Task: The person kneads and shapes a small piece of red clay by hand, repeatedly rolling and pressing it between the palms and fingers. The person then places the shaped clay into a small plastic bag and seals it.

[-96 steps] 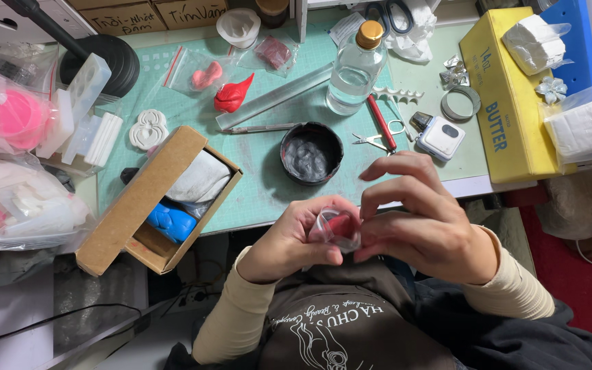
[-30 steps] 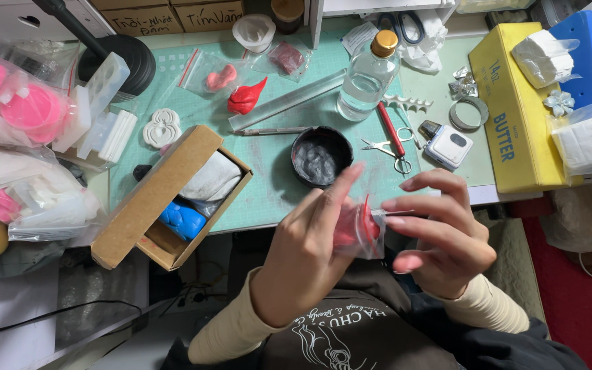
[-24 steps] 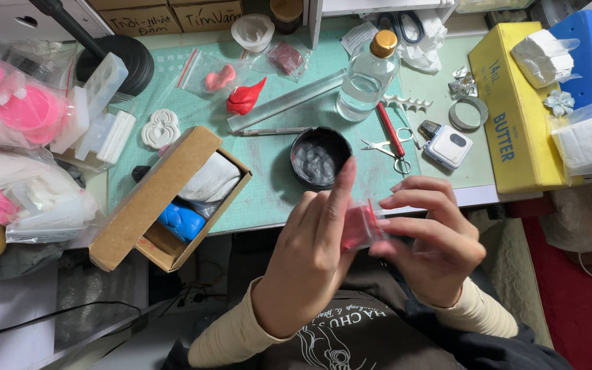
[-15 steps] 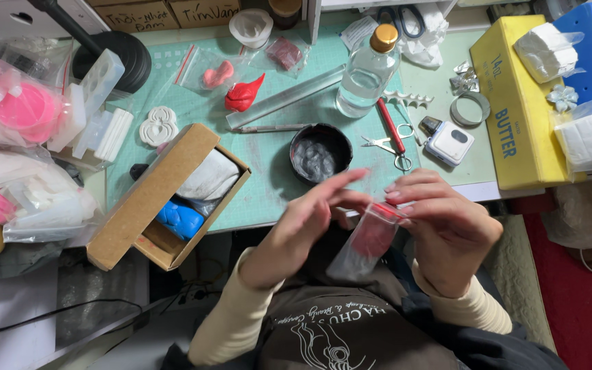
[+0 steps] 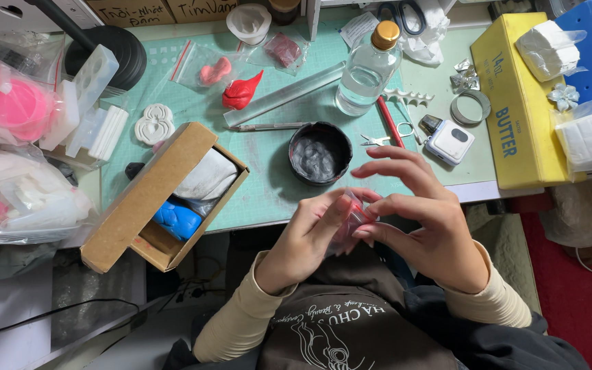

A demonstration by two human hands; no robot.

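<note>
My left hand (image 5: 306,240) and my right hand (image 5: 423,219) meet just below the table's front edge, above my lap. Between them I pinch a small clear plastic zip bag (image 5: 352,218) with something pink-red inside. The left fingers wrap the bag from the left; the right thumb and forefinger pinch its right side, with the other right fingers spread. Most of the bag is hidden by my fingers. A small black bowl of grey material (image 5: 320,153) sits on the green cutting mat (image 5: 268,171) just beyond my hands.
An open cardboard box (image 5: 159,199) holding white and blue lumps overhangs the front edge at left. A clear bottle (image 5: 368,68), red clay piece (image 5: 241,92), clear ruler (image 5: 282,96), small scissors (image 5: 381,139), yellow box (image 5: 515,109) and bagged pink moulds (image 5: 8,109) crowd the table.
The bag hung down from my right hand, stretched out, half a second ago. Now both hands have closed around it and bunched it up between the fingers.
</note>
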